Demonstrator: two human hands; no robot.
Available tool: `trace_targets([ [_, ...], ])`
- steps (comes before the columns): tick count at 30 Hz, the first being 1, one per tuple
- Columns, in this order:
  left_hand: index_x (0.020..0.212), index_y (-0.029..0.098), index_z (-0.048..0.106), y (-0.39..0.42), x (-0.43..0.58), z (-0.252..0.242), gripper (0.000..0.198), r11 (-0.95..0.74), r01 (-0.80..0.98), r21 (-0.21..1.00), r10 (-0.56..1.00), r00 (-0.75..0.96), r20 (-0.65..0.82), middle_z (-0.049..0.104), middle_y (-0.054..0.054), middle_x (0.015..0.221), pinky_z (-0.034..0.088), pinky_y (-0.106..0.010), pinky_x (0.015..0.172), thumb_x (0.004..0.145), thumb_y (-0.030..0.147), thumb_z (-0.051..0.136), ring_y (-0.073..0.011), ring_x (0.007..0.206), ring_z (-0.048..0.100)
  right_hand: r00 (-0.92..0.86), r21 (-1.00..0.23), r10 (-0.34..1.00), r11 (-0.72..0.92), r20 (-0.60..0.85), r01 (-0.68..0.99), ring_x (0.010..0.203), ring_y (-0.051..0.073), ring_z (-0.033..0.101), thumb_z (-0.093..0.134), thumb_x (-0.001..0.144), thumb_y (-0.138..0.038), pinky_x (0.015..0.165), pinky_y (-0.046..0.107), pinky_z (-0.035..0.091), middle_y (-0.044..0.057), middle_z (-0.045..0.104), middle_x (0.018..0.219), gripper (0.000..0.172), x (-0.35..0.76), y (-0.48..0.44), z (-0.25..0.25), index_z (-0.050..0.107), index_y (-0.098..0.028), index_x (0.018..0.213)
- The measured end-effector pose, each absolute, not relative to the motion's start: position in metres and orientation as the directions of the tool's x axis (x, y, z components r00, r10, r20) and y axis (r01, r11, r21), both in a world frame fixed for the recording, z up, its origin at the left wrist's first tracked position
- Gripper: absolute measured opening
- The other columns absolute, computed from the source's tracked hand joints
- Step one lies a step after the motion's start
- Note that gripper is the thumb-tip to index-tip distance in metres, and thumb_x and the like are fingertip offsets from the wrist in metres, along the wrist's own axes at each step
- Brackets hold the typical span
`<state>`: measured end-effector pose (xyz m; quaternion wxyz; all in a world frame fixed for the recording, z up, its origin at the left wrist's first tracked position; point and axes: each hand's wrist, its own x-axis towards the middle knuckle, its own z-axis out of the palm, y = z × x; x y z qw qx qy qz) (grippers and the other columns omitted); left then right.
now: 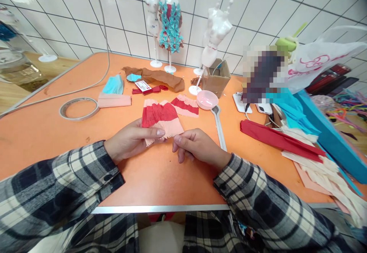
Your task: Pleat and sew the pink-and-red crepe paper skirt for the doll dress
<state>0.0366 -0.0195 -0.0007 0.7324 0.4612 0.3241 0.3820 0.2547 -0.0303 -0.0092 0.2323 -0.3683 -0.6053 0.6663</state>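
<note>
My left hand point(134, 138) holds a crinkled pink and red paper piece point(160, 117) by its lower left part, thumb on top. At the piece's lower right corner is my right hand point(195, 146), its thumb and index finger pinched on the pink edge and the other fingers curled below. Just behind lies a second pink and red paper piece point(186, 105), flat on the orange table point(160, 184). A pink bowl point(207, 100) stands to its right, with a grey metal tool point(220, 128) in front of the bowl.
A tape roll point(64, 111), folded pink paper point(114, 100) and brown paper point(160, 77) lie left and behind. Mannequins point(170, 27) and a cardboard box point(216, 79) stand along the tiled wall. Red paper strips point(281, 140), phones and a blue box point(335, 134) are at right.
</note>
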Motion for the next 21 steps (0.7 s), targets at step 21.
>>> trace_targets([
  [21, 0.069, 0.012, 0.070, -0.0169, 0.0359, -0.0036, 0.013, 0.287, -0.320, 0.903, 0.850, 0.519, -0.086, 0.065, -0.005, 0.072, 0.047, -0.032, 0.076, 0.074, 0.019, 0.079, -0.0173, 0.074, 0.057, -0.642, -0.975, 0.735, -0.145, -0.219, 0.167, 0.042, 0.007, 0.046, 0.062, 0.086, -0.068, 0.044, 0.021, 0.035, 0.002, 0.067, 0.056, 0.054, 0.2561, -0.0298, -0.0073, 0.067, -0.015, 0.077],
])
